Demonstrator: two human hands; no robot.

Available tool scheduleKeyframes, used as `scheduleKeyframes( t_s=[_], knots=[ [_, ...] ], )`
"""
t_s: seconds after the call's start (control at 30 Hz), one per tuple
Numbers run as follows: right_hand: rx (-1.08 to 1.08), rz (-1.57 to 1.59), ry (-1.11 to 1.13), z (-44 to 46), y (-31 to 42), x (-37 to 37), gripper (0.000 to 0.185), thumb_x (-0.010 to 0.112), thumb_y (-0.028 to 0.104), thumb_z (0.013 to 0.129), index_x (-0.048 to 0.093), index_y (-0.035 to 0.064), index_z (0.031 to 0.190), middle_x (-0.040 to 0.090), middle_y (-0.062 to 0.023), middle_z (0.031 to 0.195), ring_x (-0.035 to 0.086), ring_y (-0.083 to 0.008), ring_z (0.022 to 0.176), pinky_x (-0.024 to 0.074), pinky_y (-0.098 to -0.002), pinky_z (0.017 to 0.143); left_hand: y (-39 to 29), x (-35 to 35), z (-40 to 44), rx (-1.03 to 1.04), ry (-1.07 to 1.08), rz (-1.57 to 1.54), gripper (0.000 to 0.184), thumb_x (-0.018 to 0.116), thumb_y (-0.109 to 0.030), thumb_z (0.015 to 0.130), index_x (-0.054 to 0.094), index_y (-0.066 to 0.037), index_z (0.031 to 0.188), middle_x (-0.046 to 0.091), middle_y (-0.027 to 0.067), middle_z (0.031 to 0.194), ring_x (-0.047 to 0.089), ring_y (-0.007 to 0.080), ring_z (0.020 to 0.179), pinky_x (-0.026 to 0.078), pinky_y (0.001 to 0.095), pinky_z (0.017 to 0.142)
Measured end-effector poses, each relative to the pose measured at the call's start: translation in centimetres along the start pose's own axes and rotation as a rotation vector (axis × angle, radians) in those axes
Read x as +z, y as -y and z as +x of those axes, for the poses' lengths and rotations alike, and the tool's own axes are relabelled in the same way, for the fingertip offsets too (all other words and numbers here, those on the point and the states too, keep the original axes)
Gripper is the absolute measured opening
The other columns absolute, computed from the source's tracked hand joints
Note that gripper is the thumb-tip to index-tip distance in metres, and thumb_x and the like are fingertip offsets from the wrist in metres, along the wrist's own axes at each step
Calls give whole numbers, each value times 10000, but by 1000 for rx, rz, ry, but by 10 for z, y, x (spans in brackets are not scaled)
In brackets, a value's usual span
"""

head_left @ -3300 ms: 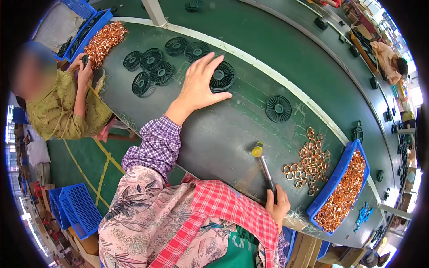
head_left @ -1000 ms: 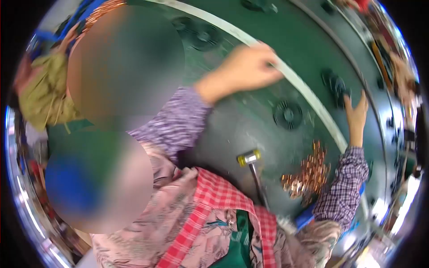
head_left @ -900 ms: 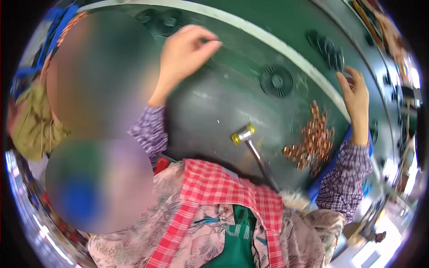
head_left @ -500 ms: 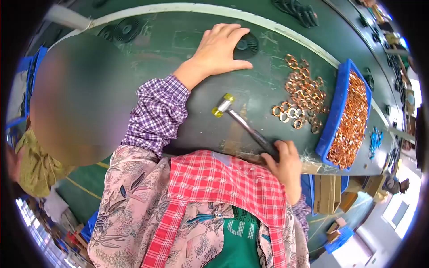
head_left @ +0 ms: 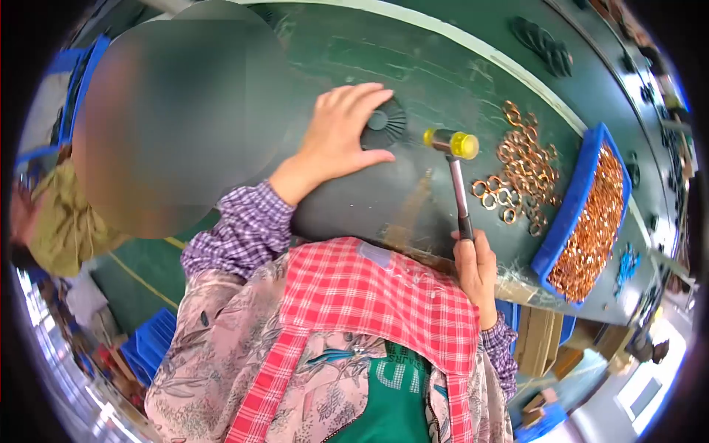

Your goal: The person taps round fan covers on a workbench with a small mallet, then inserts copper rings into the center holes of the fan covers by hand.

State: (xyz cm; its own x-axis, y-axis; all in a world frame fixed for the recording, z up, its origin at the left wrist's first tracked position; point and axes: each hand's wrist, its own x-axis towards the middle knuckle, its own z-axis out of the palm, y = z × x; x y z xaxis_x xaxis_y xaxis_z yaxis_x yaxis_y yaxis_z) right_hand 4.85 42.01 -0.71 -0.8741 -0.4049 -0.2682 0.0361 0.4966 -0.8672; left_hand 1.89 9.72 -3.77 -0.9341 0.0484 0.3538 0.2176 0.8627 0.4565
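My left hand lies over the left edge of a black finned disc on the green tabletop. Its fingers curve along the disc's far side and the thumb along the near side, gripping it. In my right hand is a small mallet, grasped by its dark handle near the table edge. The mallet has a metal head with yellow faces, raised to the right of the disc. My palm hides the disc's left part.
Loose copper-coloured rings lie right of the mallet. Beyond them stands a blue bin heaped with copper-coloured pieces. Small blue parts and stacked black parts lie farther off. Another person's blurred shape is at the left.
My right hand has taken up the mallet, which lay on the table, and its head has swung up and right. My left hand and the disc have moved nearer to me.
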Motion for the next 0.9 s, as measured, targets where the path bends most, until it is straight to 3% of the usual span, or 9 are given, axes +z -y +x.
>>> scheduleKeyframes(
  t_s=[0.13, 0.27, 0.33, 0.4, 0.57, 0.73, 0.77, 0.83, 0.9],
  knots=[
    [-15, -83, 48, 19, 8, 4, 284, 487, 267, 1053, 601, 8, 1035, 452, 53, 690, 383, -33, 595, 305, -218, 519, 2, 6, -1, -30, -66, -84, 970, 886, -396, 616, 452, -129, 1441, 512, 100, 1414, 453, 333, 1287, 317, 465, 1096],
    [-187, 207, -144, 29, 23, 0, 324, 525, 331, 1039, 598, 16, 1052, 429, 69, 687, 374, -18, 584, 282, -200, 500, 3, 8, -2, -92, -67, -174, 1051, 899, -390, 603, 393, -128, 1485, 515, 106, 1409, 455, 333, 1290, 313, 467, 1099],
    [-312, -73, -155, 46, 30, 8, 281, 559, 279, 1020, 588, 0, 1039, 524, -30, 657, 481, -142, 519, 363, -292, 477, 4, 7, -2, -93, -82, -183, 1070, 905, -385, 596, 382, -128, 1493, 524, 106, 1398, 458, 332, 1289, 312, 469, 1101],
    [-153, -543, 82, 63, 24, 16, 201, 565, 165, 979, 582, -8, 1080, 573, -280, 757, 612, -422, 682, 459, -452, 593, 3, 7, -2, -134, -44, -179, 1108, 901, -409, 595, 353, -104, 1508, 546, 83, 1407, 470, 310, 1301, 319, 466, 1098],
    [-143, -136, -72, 52, 60, 4, 177, 574, 171, 995, 582, -1, 1037, 519, -256, 702, 448, -392, 567, 416, -397, 546, 4, 7, -1, -148, -71, -207, 1120, 899, -419, 589, 345, -96, 1507, 554, 80, 1402, 481, 311, 1291, 319, 471, 1098],
    [-144, -417, 59, 58, 26, 18, 190, 594, 190, 986, 556, 6, 962, 558, -302, 731, 550, -522, 710, 434, -498, 558, 6, 9, -3, -147, -88, -183, 1083, 891, -421, 588, 376, -84, 1480, 549, 110, 1391, 491, 344, 1268, 336, 487, 1084],
    [-194, -311, -11, 58, 34, 21, 183, 528, 154, 1007, 579, -13, 950, 484, -251, 707, 469, -312, 598, 408, -409, 565, 10, 14, -4, -137, -119, -213, 1064, 887, -429, 585, 399, -80, 1464, 553, 125, 1370, 495, 353, 1259, 338, 496, 1079],
    [-171, -180, -131, 52, 29, 21, 233, 497, 197, 1034, 595, 1, 957, 508, -26, 661, 434, -131, 582, 350, -301, 519, 10, 8, -2, -106, -117, -218, 1092, 909, -370, 563, 388, -60, 1471, 563, 174, 1303, 499, 369, 1240, 339, 510, 1071],
    [-29, 150, -244, 51, 5, 22, 250, 484, 270, 1053, 591, 65, 958, 448, 51, 622, 377, -45, 500, 270, -209, 443, 14, 6, 3, -42, -57, -225, 1090, 899, -385, 581, 379, -73, 1487, 539, 154, 1359, 484, 357, 1263, 336, 506, 1079]
  ],
)
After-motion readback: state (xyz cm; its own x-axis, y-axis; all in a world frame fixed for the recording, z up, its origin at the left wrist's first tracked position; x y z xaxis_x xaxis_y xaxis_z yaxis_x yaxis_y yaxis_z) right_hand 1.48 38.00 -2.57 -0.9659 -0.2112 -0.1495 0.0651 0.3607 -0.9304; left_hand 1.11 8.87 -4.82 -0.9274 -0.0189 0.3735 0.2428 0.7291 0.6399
